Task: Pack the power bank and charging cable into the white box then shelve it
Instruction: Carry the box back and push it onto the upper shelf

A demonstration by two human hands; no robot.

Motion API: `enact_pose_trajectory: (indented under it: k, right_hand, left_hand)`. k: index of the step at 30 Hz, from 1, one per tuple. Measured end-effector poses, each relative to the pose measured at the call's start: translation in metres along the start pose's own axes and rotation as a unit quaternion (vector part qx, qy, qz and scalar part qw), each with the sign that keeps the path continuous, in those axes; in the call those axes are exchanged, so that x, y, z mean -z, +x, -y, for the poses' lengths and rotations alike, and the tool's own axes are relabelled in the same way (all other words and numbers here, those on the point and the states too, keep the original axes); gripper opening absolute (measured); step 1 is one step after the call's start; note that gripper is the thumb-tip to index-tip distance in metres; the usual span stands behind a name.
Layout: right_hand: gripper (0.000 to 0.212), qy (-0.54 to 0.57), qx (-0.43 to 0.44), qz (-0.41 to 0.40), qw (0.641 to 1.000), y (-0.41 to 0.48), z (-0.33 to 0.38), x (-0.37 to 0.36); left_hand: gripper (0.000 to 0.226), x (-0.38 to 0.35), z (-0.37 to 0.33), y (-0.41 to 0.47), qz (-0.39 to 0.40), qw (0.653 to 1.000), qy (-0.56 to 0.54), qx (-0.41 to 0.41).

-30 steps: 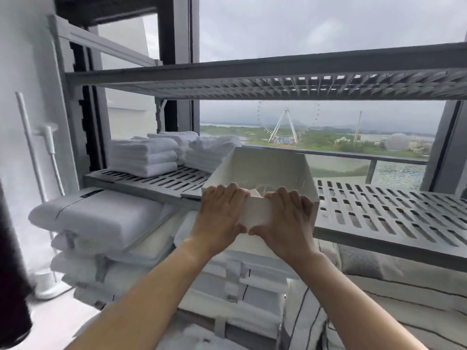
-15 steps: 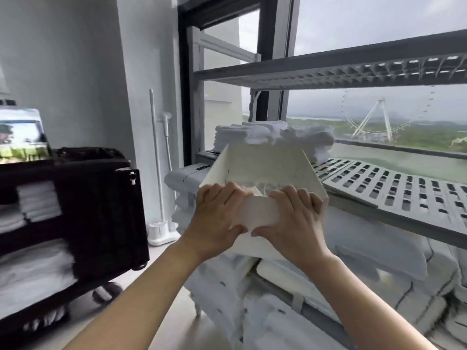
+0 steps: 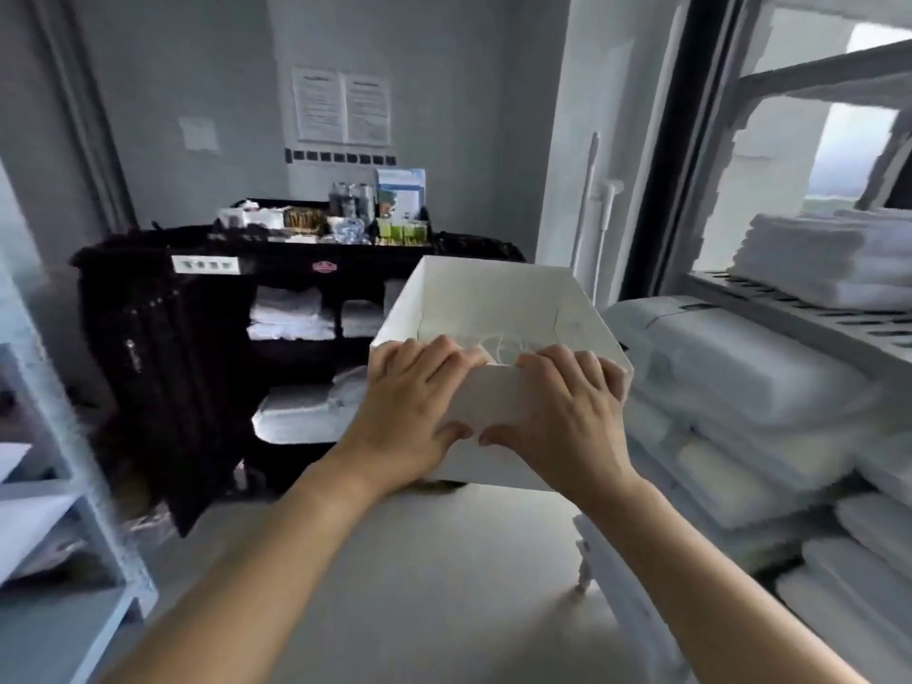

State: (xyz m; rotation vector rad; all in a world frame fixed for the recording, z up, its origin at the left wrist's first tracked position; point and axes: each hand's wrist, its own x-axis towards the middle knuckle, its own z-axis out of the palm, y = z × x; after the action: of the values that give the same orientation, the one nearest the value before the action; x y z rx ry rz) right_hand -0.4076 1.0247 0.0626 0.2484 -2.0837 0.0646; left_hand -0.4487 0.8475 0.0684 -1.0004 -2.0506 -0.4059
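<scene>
I hold an open white box [image 3: 498,298] in the air at chest height, in the middle of the view. My left hand [image 3: 414,412] grips its near wall on the left, fingers hooked over the rim. My right hand [image 3: 567,417] grips the same wall on the right. Inside the box a loop of white charging cable [image 3: 501,349] shows just past my fingers. The power bank is not visible; my hands and the near wall hide most of the box's floor.
A black housekeeping cart [image 3: 207,308] with bottles and folded towels stands ahead on the left. A grey slatted shelf rack [image 3: 799,318] with folded towels [image 3: 829,254] and wrapped pillows [image 3: 740,367] runs along the right. A second shelf frame [image 3: 59,436] is at the left edge.
The view has swung left, away from the window shelf and toward the cart. The box has come off the slatted shelf and travels with both hands, whose grip is unchanged.
</scene>
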Motion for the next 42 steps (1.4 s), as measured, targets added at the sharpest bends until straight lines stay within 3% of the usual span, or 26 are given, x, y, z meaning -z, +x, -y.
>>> enact_pose_trajectory:
  k: [5,16,29,42]
  right_hand:
    - [0.075,0.103,0.054,-0.068,0.991,0.042,0.051,-0.074]
    - [0.075,0.264,0.121,-0.118,0.95,0.146,0.146,-0.203]
    - [0.074,0.419,0.16,-0.132,0.884,0.254,0.247,-0.282]
    - [0.075,0.476,0.159,-0.205,0.84,0.353,0.382,-0.354]
  left_hand:
    - [0.073,0.029,0.068,-0.024,-0.002,0.993,0.108,0.055]
    - [0.074,0.074,0.195,-0.031,0.026,0.941,0.31,0.135]
    - [0.046,0.134,0.299,-0.019,0.029,0.878,0.437,0.195]
    - [0.052,0.202,0.436,-0.035,-0.016,0.841,0.513,0.173]
